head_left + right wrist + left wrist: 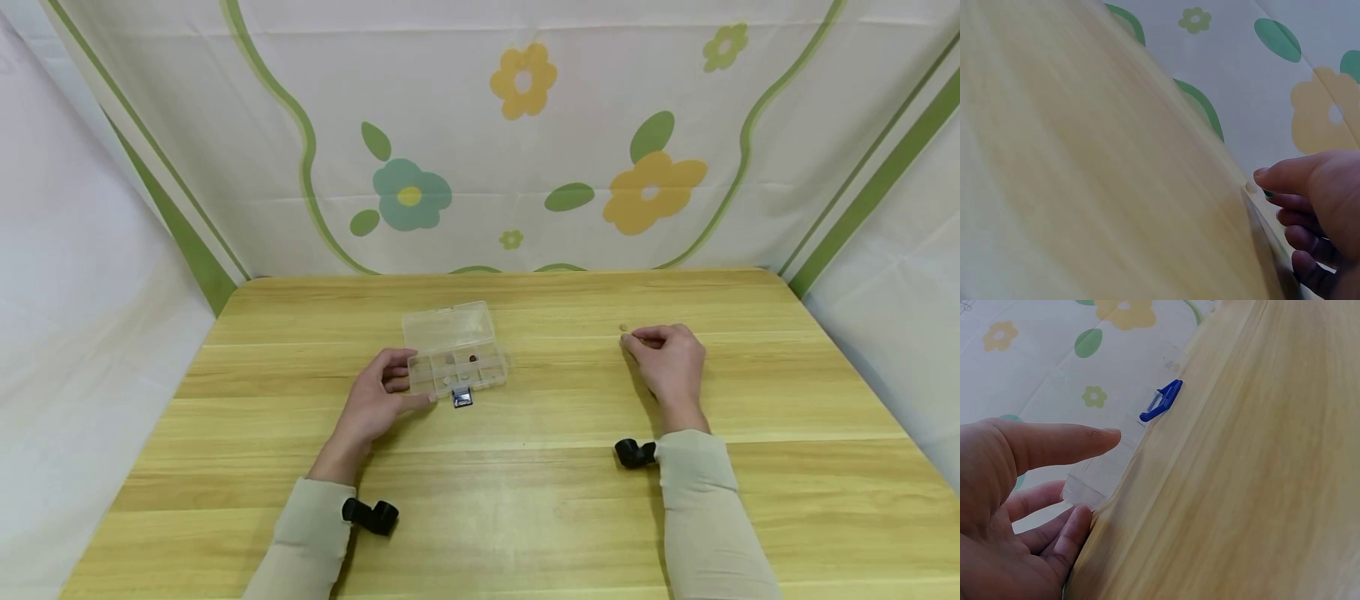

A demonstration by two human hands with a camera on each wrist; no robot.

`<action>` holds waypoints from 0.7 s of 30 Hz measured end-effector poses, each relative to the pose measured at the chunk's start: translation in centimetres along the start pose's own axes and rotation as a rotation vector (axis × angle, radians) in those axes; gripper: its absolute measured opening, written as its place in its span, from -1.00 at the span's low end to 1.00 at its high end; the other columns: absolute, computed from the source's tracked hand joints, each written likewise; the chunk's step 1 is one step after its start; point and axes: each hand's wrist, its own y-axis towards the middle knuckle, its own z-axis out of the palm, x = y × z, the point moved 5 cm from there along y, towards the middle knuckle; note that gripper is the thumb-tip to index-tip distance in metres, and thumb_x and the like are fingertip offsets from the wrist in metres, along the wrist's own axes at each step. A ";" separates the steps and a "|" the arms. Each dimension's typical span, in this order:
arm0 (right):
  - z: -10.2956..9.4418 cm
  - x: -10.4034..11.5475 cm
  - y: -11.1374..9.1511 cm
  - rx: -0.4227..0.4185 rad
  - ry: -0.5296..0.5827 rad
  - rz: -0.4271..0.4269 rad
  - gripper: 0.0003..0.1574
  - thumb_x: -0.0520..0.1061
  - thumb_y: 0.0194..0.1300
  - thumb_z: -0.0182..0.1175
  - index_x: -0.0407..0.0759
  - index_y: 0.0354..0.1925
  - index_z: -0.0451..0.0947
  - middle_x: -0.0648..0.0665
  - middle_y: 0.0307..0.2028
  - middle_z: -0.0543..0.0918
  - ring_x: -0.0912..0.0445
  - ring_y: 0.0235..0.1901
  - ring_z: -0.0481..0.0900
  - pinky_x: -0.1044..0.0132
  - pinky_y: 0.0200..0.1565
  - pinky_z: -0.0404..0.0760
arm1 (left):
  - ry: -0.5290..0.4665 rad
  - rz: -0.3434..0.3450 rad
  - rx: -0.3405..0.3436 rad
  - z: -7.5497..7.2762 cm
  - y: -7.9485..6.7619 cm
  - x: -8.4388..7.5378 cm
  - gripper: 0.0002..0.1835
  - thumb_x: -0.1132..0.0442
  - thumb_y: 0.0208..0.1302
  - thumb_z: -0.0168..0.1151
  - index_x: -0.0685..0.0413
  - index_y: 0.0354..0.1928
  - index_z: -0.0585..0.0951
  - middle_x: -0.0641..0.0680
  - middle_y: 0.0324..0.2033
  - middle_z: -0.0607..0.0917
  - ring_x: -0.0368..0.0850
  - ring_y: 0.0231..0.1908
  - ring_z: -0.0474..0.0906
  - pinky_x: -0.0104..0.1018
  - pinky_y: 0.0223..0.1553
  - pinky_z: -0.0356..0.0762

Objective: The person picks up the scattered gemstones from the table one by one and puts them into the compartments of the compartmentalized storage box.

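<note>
A clear plastic compartment box (420,377) lies left of centre, its transparent lid (447,328) raised toward the back. My left hand (375,394) holds its left end, thumb along the front and fingers curled at the far side. Several small round pieces, one reddish-brown piece (472,358) among them, sit in the compartments. A blue clasp (1163,401) hangs at the box's front edge. On the right, my right hand (670,360) pinches a small dark green piece (1268,194) between thumb and finger, mostly hidden. Just beyond the fingertips a small pale disc (623,327) lies on the table.
The wooden table (517,483) reaches back to a white cloth with printed flowers (465,100). White cloth (97,275) also hangs on both sides. Each sleeve cuff carries a black wrist camera, one left camera (371,517) and one right camera (633,453).
</note>
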 end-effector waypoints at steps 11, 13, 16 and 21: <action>0.6 0.9 -0.2 0.018 -0.007 -0.014 -0.58 0.11 0.46 0.40 -0.20 0.00 0.81 -0.26 0.09 0.64 -0.10 -0.03 0.64 0.21 -0.09 0.55 | 0.000 0.006 0.004 0.0 0.0 0.0 -0.19 0.33 0.20 0.61 0.02 0.48 0.48 0.22 0.35 0.52 0.18 0.27 0.56 0.04 0.34 0.54; 0.7 1.0 -0.2 0.017 -0.004 -0.018 -0.58 0.11 0.46 0.40 -0.20 0.00 0.81 -0.26 0.08 0.64 -0.11 -0.04 0.64 0.20 -0.09 0.55 | -0.002 0.007 0.004 0.0 0.0 0.0 -0.19 0.34 0.20 0.61 0.02 0.48 0.48 0.22 0.35 0.52 0.18 0.26 0.56 0.03 0.34 0.55; 0.8 1.1 -0.3 0.009 -0.002 -0.022 -0.59 0.10 0.45 0.40 -0.20 -0.01 0.82 -0.25 0.07 0.65 -0.10 -0.05 0.64 0.20 -0.10 0.54 | -0.001 0.011 0.002 0.0 0.0 0.0 -0.19 0.34 0.20 0.61 0.03 0.48 0.48 0.23 0.34 0.53 0.18 0.26 0.56 0.02 0.33 0.55; 1.0 1.3 -0.2 0.015 0.004 -0.035 -0.57 0.12 0.44 0.40 -0.20 -0.01 0.82 -0.25 0.07 0.67 -0.10 -0.05 0.65 0.22 -0.08 0.55 | 0.004 0.010 0.001 0.0 0.0 0.0 -0.19 0.35 0.20 0.61 0.03 0.48 0.48 0.23 0.34 0.53 0.17 0.26 0.56 0.01 0.33 0.54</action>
